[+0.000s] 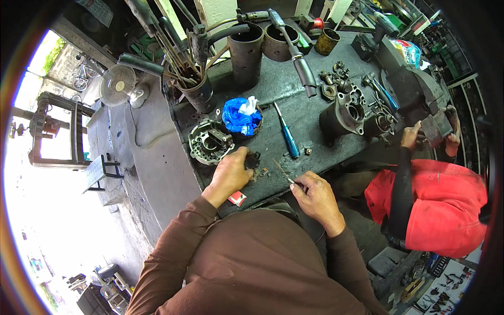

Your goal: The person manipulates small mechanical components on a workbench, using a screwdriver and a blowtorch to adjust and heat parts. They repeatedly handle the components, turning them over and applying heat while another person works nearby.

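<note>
The left hand (229, 172) is at the near edge of the dark worktop (310, 125), thumb and fingers curled toward each other beside a small black part (253, 159). The fingers reach the part; whether they grip it cannot be told, as the contact is partly hidden. The right hand (319, 198) is closed, with a thin pointed tool (283, 172) held between thumb and fingers. The tool's tip points up and to the left, toward small loose pieces (259, 173) on the worktop near the black part. The two hands are apart.

A small red-and-white box (237, 198) lies just beside the left wrist. Beyond the left hand sits a round, slotted metal housing (211, 142); next to it is a blue plastic bag (240, 118) with a white wad (248, 106) on top. A screwdriver (289, 137) with a blue handle lies between the bag and a cylindrical metal housing (336, 119), its handle toward the person. A small metal piece (307, 151) lies near the handle's end.

At the far left of the worktop, a can (198, 97) holds upright rods and handled tools. On the right, a co-worker (441, 205) in a red top has hold of a rectangular block (437, 128).
</note>
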`<move>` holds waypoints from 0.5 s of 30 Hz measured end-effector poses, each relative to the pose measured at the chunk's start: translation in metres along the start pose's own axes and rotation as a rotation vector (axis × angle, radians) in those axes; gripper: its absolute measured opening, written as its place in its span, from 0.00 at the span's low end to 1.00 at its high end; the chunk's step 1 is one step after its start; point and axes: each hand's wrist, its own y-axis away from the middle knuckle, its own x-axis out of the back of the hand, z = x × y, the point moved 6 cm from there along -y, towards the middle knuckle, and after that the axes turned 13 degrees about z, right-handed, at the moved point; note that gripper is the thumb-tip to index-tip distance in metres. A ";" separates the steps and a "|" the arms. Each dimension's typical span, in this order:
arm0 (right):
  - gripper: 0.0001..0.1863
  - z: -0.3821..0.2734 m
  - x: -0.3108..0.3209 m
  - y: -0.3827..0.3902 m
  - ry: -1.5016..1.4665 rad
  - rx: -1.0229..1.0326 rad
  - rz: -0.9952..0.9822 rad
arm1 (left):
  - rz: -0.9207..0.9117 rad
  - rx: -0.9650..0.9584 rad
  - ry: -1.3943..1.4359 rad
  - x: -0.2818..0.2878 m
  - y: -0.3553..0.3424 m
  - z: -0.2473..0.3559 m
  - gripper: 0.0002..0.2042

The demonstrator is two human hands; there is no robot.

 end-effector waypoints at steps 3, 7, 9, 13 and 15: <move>0.11 -0.024 0.015 -0.005 -0.040 -0.012 -0.069 | 0.019 0.217 0.448 0.011 0.014 -0.010 0.29; 0.11 -0.066 0.024 -0.009 -0.164 -0.015 -0.126 | 0.132 0.301 0.925 0.024 0.033 -0.020 0.27; 0.11 -0.082 0.022 -0.009 -0.193 -0.050 -0.201 | 0.158 0.312 0.998 0.031 0.043 -0.026 0.29; 0.11 -0.101 0.012 -0.009 -0.254 -0.136 -0.346 | 0.153 0.339 1.114 0.042 0.059 -0.032 0.32; 0.11 -0.104 0.005 -0.009 -0.240 -0.185 -0.411 | 0.186 0.328 1.222 0.046 0.062 -0.034 0.32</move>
